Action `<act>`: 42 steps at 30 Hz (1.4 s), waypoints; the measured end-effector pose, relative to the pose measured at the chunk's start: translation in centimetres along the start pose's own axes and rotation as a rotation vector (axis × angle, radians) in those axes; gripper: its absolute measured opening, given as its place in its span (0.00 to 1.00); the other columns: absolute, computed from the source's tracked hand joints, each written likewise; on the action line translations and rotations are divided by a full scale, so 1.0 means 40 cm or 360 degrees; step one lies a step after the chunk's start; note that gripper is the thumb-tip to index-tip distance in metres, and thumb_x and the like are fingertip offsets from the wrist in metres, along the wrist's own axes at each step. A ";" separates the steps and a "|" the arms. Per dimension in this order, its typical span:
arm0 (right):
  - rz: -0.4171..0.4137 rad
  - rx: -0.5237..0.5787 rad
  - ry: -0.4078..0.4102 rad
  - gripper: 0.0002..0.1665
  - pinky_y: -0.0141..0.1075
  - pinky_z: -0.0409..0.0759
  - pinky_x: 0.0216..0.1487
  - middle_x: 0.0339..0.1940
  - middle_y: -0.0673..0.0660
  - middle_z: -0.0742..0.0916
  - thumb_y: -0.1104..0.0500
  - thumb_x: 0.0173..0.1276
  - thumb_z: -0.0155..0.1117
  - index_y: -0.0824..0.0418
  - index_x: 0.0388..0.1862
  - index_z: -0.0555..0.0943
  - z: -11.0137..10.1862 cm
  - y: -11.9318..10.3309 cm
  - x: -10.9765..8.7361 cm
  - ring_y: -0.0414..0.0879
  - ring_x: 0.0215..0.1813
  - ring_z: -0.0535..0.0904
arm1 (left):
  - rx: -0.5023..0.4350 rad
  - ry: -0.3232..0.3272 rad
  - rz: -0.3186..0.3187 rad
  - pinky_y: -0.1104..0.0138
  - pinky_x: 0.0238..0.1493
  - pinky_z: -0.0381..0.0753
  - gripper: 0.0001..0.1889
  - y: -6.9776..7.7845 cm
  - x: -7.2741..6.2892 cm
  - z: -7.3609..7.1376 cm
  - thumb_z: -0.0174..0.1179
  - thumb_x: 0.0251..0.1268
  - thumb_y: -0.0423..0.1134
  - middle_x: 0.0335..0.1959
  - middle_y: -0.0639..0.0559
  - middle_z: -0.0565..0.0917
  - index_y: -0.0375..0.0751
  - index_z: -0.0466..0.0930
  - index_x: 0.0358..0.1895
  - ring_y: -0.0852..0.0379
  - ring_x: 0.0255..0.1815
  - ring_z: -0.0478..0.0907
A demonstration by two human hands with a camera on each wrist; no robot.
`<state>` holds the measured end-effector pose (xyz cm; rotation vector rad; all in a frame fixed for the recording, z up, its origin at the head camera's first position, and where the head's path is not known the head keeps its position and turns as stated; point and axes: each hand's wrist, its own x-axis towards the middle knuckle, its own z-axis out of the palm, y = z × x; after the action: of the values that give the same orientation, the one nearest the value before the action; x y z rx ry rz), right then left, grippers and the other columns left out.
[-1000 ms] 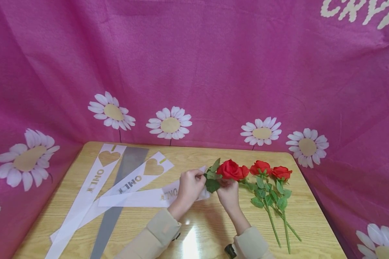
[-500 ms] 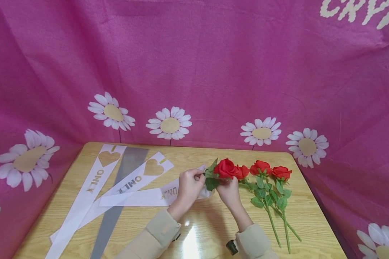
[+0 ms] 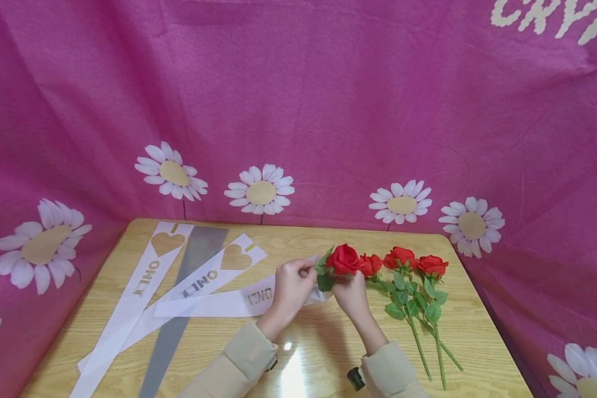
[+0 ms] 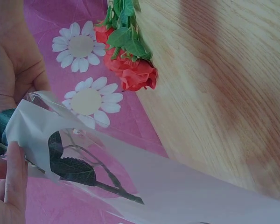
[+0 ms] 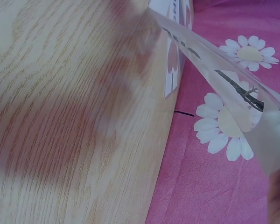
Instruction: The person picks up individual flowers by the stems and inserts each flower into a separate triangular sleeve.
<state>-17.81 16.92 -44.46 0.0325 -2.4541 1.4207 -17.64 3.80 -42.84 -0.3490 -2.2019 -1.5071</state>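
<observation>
My left hand [image 3: 291,284] pinches the mouth of a white-and-clear plastic flower sleeve [image 3: 204,305] lettered ONLY. My right hand [image 3: 350,293] holds a red rose [image 3: 343,258] just below its bloom. In the left wrist view the rose's stem [image 4: 114,189] and dark leaves [image 4: 74,170] show inside the sleeve through its heart-shaped window, with the bloom outside the mouth. The right wrist view shows the sleeve [image 5: 266,149] slanting over the table with the stem [image 5: 240,88] in it. The right fingers are partly hidden behind the bloom.
Several red roses [image 3: 400,257] with green stems lie on the wooden table [image 3: 482,342] at the right. Two flat ONLY sleeves [image 3: 149,271] and a grey strip [image 3: 171,337] overlap at the left. A pink daisy-print cloth [image 3: 318,121] hangs behind the table.
The rose bloom has moved slightly left toward my left hand, my right hand with it. The sleeve has shifted a little to the right. My left hand stays nearly in place.
</observation>
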 end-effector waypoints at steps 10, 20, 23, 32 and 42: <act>0.0013 -0.0036 -0.0028 0.03 0.38 0.76 0.33 0.22 0.60 0.83 0.70 0.50 0.63 0.70 0.26 0.80 0.003 0.004 0.004 0.44 0.28 0.73 | -0.0079 -0.0035 -0.0007 0.80 0.18 0.73 0.05 0.011 -0.002 0.000 0.56 0.46 0.21 0.19 0.43 0.82 0.27 0.82 0.26 0.61 0.17 0.75; -0.0050 -0.0106 -0.0005 0.07 0.39 0.77 0.30 0.21 0.60 0.84 0.70 0.46 0.66 0.70 0.27 0.81 -0.012 -0.009 -0.002 0.44 0.25 0.75 | -0.0253 -0.0055 -0.0139 0.78 0.16 0.75 0.06 0.018 0.004 -0.003 0.55 0.49 0.21 0.19 0.39 0.81 0.23 0.81 0.29 0.56 0.15 0.78; -0.0099 -0.0195 0.0066 0.05 0.39 0.76 0.27 0.17 0.59 0.82 0.71 0.46 0.65 0.69 0.25 0.80 -0.020 -0.019 -0.002 0.44 0.23 0.73 | -0.0301 -0.0041 -0.0179 0.76 0.16 0.76 0.06 0.021 0.008 -0.004 0.54 0.50 0.21 0.19 0.38 0.81 0.23 0.81 0.30 0.54 0.15 0.79; -0.0289 -0.0282 0.0285 0.18 0.47 0.74 0.31 0.29 0.64 0.80 0.76 0.43 0.63 0.72 0.37 0.74 -0.048 -0.056 0.016 0.55 0.30 0.74 | -0.0496 0.0030 -0.0217 0.72 0.19 0.79 0.07 0.102 0.024 -0.046 0.53 0.49 0.17 0.23 0.29 0.80 0.16 0.78 0.32 0.38 0.18 0.79; 0.0009 -0.0522 -0.0092 0.09 0.36 0.66 0.17 0.11 0.57 0.75 0.67 0.45 0.63 0.67 0.13 0.72 -0.111 -0.114 0.067 0.46 0.17 0.66 | -0.0647 0.0058 -0.0271 0.58 0.23 0.81 0.06 0.063 0.049 -0.043 0.55 0.51 0.18 0.25 0.29 0.81 0.18 0.79 0.32 0.36 0.19 0.79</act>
<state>-18.48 18.71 -37.83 -0.0055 -2.7044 1.0159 -17.86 3.07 -39.31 -0.2607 -1.9271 -2.0404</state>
